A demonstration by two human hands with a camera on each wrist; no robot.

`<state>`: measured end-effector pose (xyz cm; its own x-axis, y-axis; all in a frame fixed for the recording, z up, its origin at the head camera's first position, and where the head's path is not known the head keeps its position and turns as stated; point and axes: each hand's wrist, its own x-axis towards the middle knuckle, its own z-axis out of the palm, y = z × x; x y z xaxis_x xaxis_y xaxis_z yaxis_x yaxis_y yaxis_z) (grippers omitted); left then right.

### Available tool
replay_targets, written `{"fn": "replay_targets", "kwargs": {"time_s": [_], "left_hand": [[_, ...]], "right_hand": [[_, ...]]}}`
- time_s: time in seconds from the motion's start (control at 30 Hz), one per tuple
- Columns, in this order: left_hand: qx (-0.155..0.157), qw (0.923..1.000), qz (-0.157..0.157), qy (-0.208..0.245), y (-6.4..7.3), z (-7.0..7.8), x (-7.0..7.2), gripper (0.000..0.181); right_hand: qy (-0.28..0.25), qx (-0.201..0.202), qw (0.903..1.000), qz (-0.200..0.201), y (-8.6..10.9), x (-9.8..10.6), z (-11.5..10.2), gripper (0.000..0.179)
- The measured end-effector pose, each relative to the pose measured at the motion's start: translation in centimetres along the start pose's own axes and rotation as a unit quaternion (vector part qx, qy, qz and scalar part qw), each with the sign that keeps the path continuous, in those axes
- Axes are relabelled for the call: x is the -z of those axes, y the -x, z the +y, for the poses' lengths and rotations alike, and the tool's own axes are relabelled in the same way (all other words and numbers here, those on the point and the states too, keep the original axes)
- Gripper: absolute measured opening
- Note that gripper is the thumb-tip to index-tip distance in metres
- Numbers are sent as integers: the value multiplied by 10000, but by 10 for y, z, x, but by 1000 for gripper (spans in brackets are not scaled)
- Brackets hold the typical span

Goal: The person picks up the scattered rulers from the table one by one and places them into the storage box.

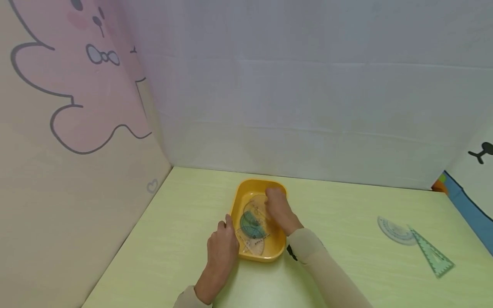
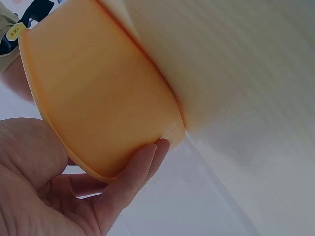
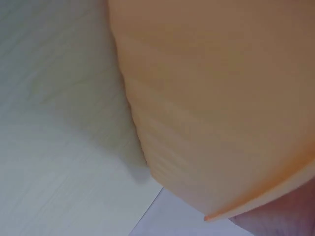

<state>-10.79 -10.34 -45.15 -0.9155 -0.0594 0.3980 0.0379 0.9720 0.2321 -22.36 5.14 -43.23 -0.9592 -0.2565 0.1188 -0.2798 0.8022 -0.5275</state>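
Sleeved forearms (image 1: 331, 269) reach in from the near side of the tray. Table (image 1: 331, 214): pale green, extending on all sides of the tray. Tray (image 1: 276, 244): yellow, flat on the table, drawing pieces overlapping inside it. Left hand (image 1: 223, 246): at the tray's near left, gripping its wall at the rim, two fingertips against the outside. Right hand (image 1: 279, 208): over the tray's right side, fingertips hidden; whether they hold anything cannot be told. Green set square (image 1: 433, 254): well right of the tray, near a loose protractor (image 1: 394, 231). Green protractor (image 1: 252, 226): mid-tray, overlapping clear plastic pieces (image 1: 257, 247). Judged best practice: brace the tray firmly with the left; separate thin pieces by their edges, since overlapped ones may cling.
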Motion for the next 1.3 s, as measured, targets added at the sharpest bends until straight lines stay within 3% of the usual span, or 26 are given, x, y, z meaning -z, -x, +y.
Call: {"fn": "replay_targets", "kwargs": {"time_s": [0.17,0.67,0.9,1.1,1.3], "left_hand": [[34,10000,-42,-7,0,0,-1,39],[-138,9997,221,44,0,1,-2,40],[-62,10000,65,23,1,-1,-2,40],[-15,9999,-41,133,1,-2,-1,40],[8,9998,-71,180,1,-2,-1,40]], "right_hand": [[211,-101,9996,-158,0,-1,-2,2],[262,84,9995,147,0,-7,3,9],[102,191,9996,160,1,-7,3,5],[0,314,9993,224,4,-5,4,18],[-148,369,9988,286,7,0,5,20]]}}
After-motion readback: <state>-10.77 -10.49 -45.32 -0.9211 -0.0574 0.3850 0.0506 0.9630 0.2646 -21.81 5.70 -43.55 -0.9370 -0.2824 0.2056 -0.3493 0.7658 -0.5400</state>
